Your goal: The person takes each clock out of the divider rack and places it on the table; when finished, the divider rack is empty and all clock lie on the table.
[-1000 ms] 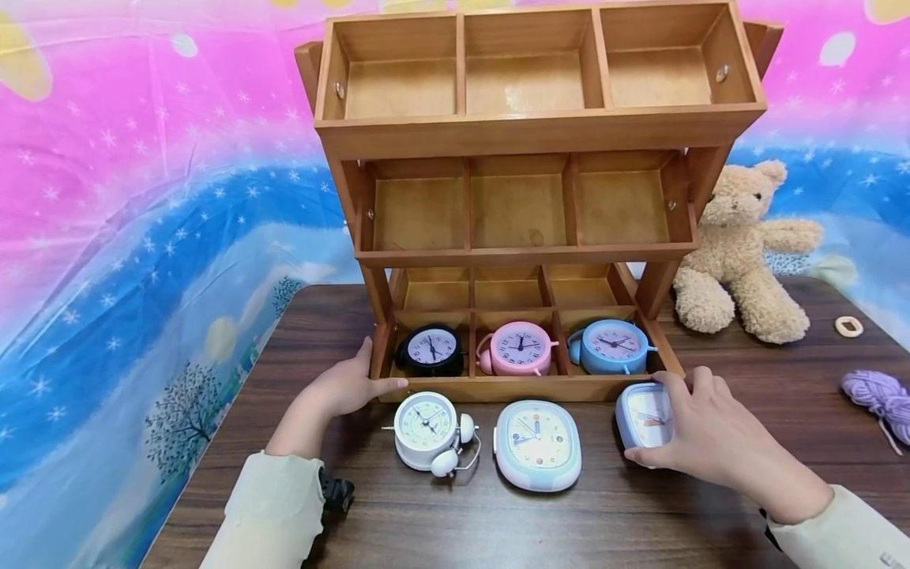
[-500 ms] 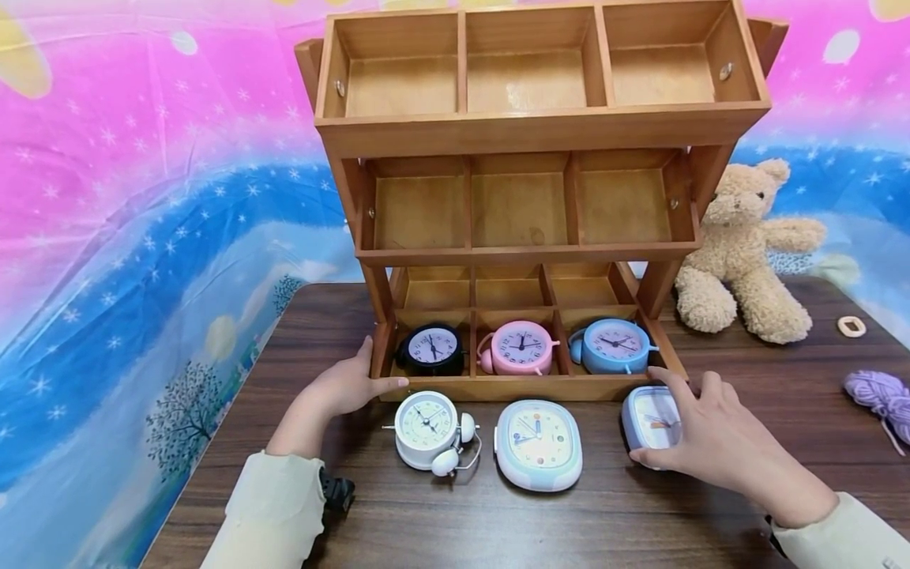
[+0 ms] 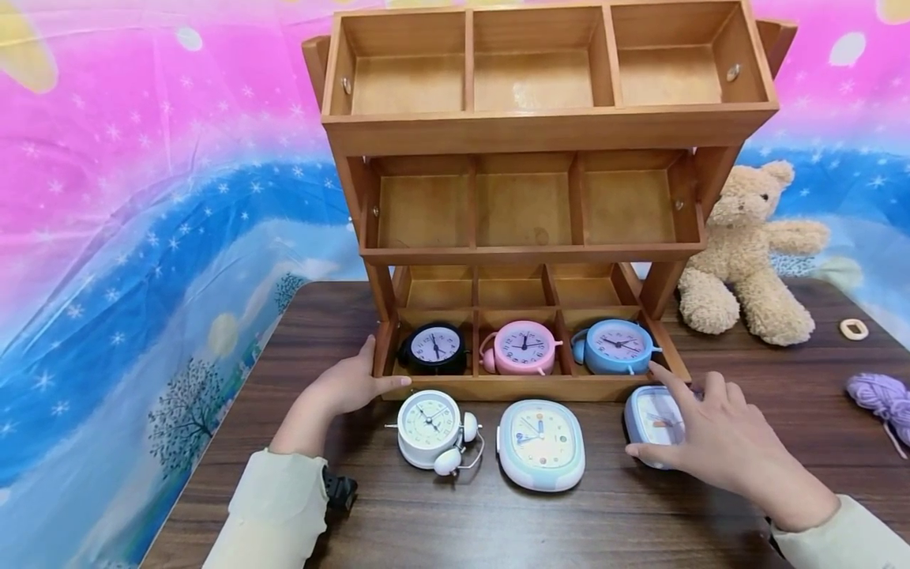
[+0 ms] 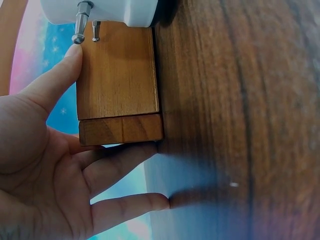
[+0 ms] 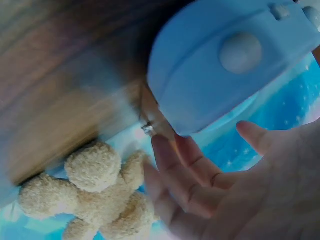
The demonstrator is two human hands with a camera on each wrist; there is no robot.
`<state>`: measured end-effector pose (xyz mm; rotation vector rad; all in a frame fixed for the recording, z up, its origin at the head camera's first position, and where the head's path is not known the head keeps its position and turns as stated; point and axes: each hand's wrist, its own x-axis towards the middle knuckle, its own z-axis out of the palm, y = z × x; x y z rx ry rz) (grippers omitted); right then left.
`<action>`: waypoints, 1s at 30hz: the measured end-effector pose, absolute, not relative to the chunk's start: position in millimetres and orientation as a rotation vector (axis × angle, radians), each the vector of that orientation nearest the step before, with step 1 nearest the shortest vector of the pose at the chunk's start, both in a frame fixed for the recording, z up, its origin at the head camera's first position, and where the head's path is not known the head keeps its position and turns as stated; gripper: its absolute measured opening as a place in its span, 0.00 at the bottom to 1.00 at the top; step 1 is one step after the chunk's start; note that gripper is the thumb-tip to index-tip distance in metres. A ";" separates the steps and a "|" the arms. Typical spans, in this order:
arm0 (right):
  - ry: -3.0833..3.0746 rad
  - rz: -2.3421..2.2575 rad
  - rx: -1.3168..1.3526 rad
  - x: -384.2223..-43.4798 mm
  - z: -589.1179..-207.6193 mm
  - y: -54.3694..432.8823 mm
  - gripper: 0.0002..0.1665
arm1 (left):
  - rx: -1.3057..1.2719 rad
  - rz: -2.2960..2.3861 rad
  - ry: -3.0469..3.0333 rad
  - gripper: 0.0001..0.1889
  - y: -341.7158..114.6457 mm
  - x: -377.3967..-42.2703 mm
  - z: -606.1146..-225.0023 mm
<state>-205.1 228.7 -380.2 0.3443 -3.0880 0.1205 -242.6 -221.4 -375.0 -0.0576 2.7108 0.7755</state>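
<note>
My left hand (image 3: 350,384) rests at the lower-left corner of a wooden shelf (image 3: 498,389). Its thumb lies on the front board, its fingers along the outer side; in the left wrist view the fingers (image 4: 125,204) are straight and spread. My right hand (image 3: 718,435) stands around a small blue square alarm clock (image 3: 654,417), thumb and fingers spread and partly covering it. A gap shows between thumb and clock in the right wrist view; whether another finger touches it I cannot tell. Left of it lie a rounded white-and-blue clock (image 3: 542,444) and a white twin-bell alarm clock (image 3: 429,423).
Black (image 3: 435,348), pink (image 3: 524,348) and blue (image 3: 617,345) alarm clocks lie in the shelf's bottom tray. Behind, at right, sits a teddy bear (image 3: 746,253). Purple yarn (image 3: 881,399) and a small wooden ring (image 3: 854,329) lie on the table at right.
The small blue clock has shifted slightly to the right with my right hand, and a little more of its face shows. My left hand stays at the shelf corner.
</note>
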 end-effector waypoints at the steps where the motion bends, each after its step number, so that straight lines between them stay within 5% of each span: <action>1: -3.076 0.105 0.330 -205.3 -378.7 227.0 0.72 | -0.056 0.776 2.711 0.56 -221.4 -242.8 -374.9; 10: -2.949 0.178 0.332 -220.7 -357.4 199.0 0.58 | -0.056 0.798 2.706 0.56 -222.4 -242.2 -371.0; 30: -3.003 0.296 0.656 -253.3 -318.3 89.6 0.54 | -0.051 0.798 2.705 0.56 -222.2 -242.0 -373.3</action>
